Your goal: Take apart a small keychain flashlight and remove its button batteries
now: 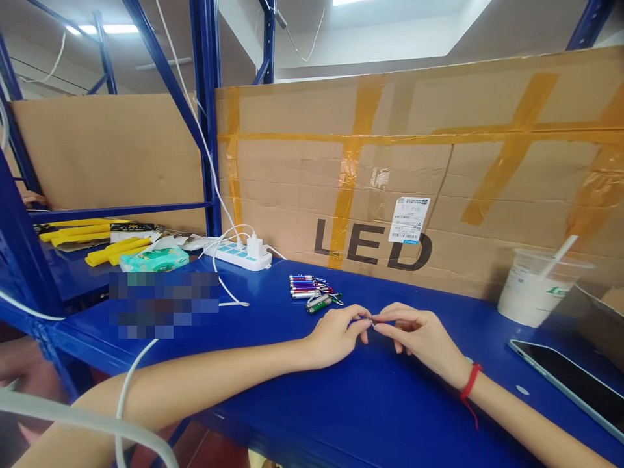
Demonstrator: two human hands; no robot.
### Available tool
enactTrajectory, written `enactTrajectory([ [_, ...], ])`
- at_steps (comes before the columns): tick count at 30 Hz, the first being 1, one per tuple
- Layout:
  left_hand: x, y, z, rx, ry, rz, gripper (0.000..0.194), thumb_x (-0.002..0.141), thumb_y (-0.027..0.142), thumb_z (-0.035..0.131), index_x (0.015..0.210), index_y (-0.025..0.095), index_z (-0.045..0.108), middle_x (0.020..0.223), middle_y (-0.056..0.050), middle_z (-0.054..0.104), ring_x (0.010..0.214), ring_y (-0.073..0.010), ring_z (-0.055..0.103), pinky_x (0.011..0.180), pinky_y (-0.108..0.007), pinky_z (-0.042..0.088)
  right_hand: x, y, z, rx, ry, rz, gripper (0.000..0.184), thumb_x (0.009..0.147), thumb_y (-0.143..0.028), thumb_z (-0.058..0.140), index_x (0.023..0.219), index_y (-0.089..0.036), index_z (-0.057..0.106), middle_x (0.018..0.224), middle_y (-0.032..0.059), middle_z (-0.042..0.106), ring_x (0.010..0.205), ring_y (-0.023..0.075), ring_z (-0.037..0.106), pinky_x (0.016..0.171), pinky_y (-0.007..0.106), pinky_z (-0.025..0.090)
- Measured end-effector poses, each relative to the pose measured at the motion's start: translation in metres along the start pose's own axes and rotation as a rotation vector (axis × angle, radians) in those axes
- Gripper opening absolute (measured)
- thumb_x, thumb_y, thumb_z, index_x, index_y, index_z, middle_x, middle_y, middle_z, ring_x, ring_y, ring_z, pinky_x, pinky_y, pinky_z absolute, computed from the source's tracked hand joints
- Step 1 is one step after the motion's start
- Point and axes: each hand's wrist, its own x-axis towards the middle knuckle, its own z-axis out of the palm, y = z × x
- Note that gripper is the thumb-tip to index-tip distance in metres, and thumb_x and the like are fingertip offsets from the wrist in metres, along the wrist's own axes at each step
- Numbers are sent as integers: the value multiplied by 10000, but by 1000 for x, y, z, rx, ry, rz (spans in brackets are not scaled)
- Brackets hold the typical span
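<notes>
A blue table (302, 409) fills the lower frame, taped cardboard (292, 179) behind it. At centre, left hand (334, 336) and right hand (423, 333) pinch a small piece (373, 321).

Cardboard panel (292, 188): stood behind the bench (312, 416), crossed by amber tape (349, 166), printed "LED", marked with a white label (409, 214). Power strip (262, 262), white: set before the panel, fitted with a plug (254, 247). Soft green packet (155, 260): placed left of the strip, near yellow items (80, 233). Cup (524, 296): set far right, fitted with a straw (560, 255). Dark-screened device (570, 370): laid flat near the cup.
</notes>
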Motion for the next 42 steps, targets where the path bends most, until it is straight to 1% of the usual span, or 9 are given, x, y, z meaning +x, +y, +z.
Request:
enactTrajectory([
  [5, -1, -2, 0, -11, -28, 3, 224, 885, 215, 367, 957, 171, 574, 671, 11, 634, 707, -146, 579, 712, -235, 415, -1, -1, -1, -12, 31, -4, 267, 605, -405, 734, 734, -173, 702, 802, 39, 605, 363, 52, 490, 321, 200, 394],
  [10, 0, -2, 1, -87, -61, 57, 181, 876, 194, 393, 927, 159, 564, 609, 24, 575, 631, -128, 543, 658, -223, 408, -2, -5, -5, -68, 33, -42, 241, 622, -400, 724, 667, -166, 686, 720, 22, 599, 362, 57, 490, 341, 201, 407],
  [16, -3, -4, 2, -192, -99, 81, 92, 867, 225, 447, 888, 172, 519, 601, 39, 522, 635, -125, 532, 657, -236, 408, -3, -5, -9, -168, 29, -144, 270, 647, -441, 702, 622, -172, 683, 686, 25, 604, 371, 73, 498, 355, 215, 436],
  [20, -4, -4, 1, -232, -131, 71, 32, 828, 180, 502, 851, 176, 480, 643, 29, 542, 648, -128, 537, 650, -238, 411, -5, -6, -12, -227, 30, -240, 274, 692, -452, 672, 656, -182, 705, 677, 24, 606, 389, 74, 499, 363, 209, 444],
  [23, -5, -2, 1, -210, -128, 86, 28, 836, 156, 476, 832, 183, 471, 659, 24, 564, 676, -133, 552, 681, -247, 414, -6, -9, -13, -258, 41, -276, 271, 707, -447, 664, 659, -184, 707, 683, 21, 609, 398, 70, 500, 374, 202, 444],
  [29, -6, 2, 0, -77, -127, 123, 55, 857, 161, 450, 814, 188, 473, 734, -3, 636, 761, -154, 589, 683, -240, 420, -9, -13, -11, -326, 21, -251, 263, 697, -442, 673, 613, -193, 690, 688, 12, 620, 411, 76, 511, 398, 206, 430],
  [32, -7, 1, 0, -56, -128, 136, 83, 851, 142, 453, 785, 192, 456, 750, -8, 655, 785, -156, 604, 733, -248, 425, -9, -13, -10, -376, -1, -258, 266, 723, -441, 649, 615, -200, 685, 698, 12, 627, 415, 75, 506, 414, 208, 419],
  [36, -7, 1, 0, -41, -127, 146, 83, 847, 141, 460, 781, 192, 463, 765, -15, 655, 794, -161, 606, 739, -251, 429, -11, -14, -11, -470, -13, -322, 259, 767, -419, 612, 642, -204, 684, 718, 16, 636, 446, 78, 504, 438, 204, 402],
  [42, -6, 3, 0, -56, -102, 126, 96, 850, 158, 451, 760, 192, 451, 732, -4, 624, 783, -159, 595, 730, -256, 430, -12, -16, -11, -554, 41, -367, 215, 776, -361, 617, 644, -200, 674, 732, 12, 641, 506, 92, 511, 484, 212, 382],
])
